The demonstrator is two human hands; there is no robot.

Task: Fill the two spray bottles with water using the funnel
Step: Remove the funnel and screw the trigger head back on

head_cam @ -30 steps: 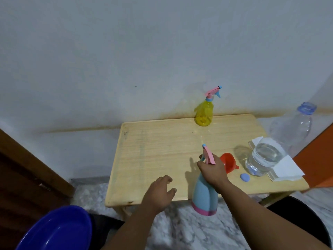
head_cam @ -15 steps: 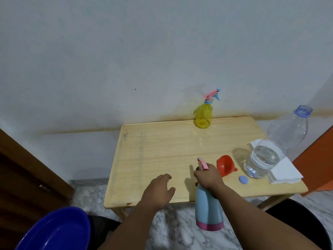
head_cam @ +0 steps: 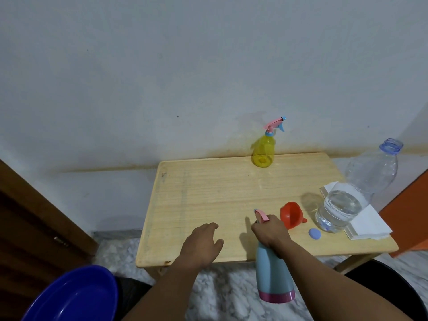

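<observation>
In the centre of the frame stood a small light wooden table (head_cam: 208, 193) against a pale wall, with a marbled floor below it. At the lower left corner of the frame sat a dark blue basin (head_cam: 71, 297), and a brown wooden door (head_cam: 27, 223) filled the left edge. Near the bottom centre, the right hand (head_cam: 271, 234) was clenched around the neck of a light blue spray bottle (head_cam: 273, 274) with a pink band at its base, held upright in front of the table's near edge; its pink trigger head showed just above the knuckles, and whether it held any water could not be told. The left hand (head_cam: 202, 245) hovered over the near part of the table with fingers loosely curled and nothing in them. Just right of the right hand lay an orange funnel (head_cam: 291, 214) on its side on the table, partly hidden behind that hand. Further right lay a small blue cap (head_cam: 314, 234), and beside it stood a clear plastic water bottle (head_cam: 354, 193), uncapped and roughly a third full of water, next to some white paper napkins (head_cam: 366, 225). At the far edge of the table, against the wall, stood a yellow spray bottle (head_cam: 264, 151) with its pink spray head on; it looked empty.
</observation>
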